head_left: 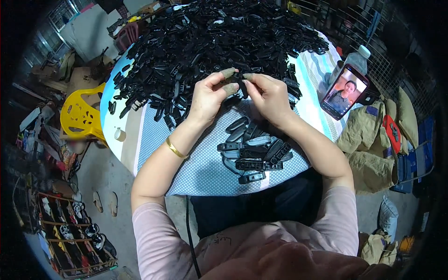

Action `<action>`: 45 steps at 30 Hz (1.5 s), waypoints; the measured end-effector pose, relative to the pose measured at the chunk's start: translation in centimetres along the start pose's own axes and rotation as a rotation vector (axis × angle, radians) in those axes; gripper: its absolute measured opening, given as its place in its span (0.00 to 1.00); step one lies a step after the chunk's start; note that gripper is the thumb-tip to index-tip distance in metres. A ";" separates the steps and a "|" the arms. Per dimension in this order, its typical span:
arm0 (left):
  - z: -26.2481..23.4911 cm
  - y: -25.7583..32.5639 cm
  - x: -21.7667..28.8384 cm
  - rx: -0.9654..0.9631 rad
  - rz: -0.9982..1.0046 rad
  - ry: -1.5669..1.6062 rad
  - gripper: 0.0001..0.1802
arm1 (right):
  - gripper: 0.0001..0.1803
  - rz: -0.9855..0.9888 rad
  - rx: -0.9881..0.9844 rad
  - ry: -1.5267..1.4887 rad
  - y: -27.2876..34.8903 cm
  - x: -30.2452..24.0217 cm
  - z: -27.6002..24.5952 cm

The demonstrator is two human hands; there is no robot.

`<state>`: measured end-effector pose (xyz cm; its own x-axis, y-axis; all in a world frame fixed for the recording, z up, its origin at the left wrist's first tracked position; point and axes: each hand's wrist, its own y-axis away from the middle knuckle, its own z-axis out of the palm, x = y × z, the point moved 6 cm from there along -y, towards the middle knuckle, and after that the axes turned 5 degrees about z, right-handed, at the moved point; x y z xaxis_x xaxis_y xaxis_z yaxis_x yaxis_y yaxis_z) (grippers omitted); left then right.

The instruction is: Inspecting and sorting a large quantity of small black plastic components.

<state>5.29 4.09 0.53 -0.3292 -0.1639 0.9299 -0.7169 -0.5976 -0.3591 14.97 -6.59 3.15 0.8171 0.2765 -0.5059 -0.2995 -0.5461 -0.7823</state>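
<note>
Over the table, my left hand (208, 97) and my right hand (270, 97) meet with thumbs and forefingers pinched on one small black plastic part (241, 83). Its exact kind is hard to make out against the dark heap behind. Greyish wraps cover the thumb and forefinger tips of my left hand and at least one fingertip of my right. Just beyond the fingers rises a large heap of black, elongated plastic parts (205, 42). Between my forearms lies a smaller pile of similar slotted, oval parts (256, 148), some with grey faces.
A patterned cloth covers the round table (200, 175). At its right edge a phone (345, 92) showing a person leans by a clear bottle (358, 58). A small white cup (120, 135) sits at left, near a yellow chair (79, 112). Brown sacks (368, 135) stand at right.
</note>
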 end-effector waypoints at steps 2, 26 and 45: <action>0.1 0.1 0.2 0.003 0.013 -0.048 0.18 | 0.07 -0.079 -0.002 0.127 0.1 -0.5 0.0; 0.2 0.1 4.5 -0.145 0.050 -0.013 0.12 | 0.14 -0.015 -0.469 -0.103 -0.5 0.8 2.0; -1.9 -0.2 -1.1 0.007 -0.227 -0.007 0.09 | 0.16 0.420 -0.512 -0.468 -0.1 3.7 4.4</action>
<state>4.65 5.90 -0.59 -0.1558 -0.0306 0.9873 -0.7679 -0.6250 -0.1405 15.83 -2.03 -0.21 0.3620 0.2076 -0.9088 -0.1807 -0.9408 -0.2869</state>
